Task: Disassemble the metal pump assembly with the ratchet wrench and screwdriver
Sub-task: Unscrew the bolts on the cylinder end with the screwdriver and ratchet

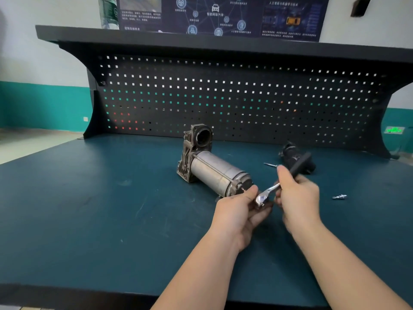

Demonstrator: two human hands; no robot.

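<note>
Ratchet wrench [271,189] socket hidden inside left hand [238,212]; dark part [295,156] behind right hand [298,198] blurred; poster [221,15] top cut off.

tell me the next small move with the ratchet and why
Probably bring the ratchet head onto the bolt at the pump near end. The right hand grips its handle, the left hand holds its head just off the pump, not yet seated.

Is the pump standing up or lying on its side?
Lying on its side: the pump assembly has its cylinder resting lengthwise on the bench.
</note>
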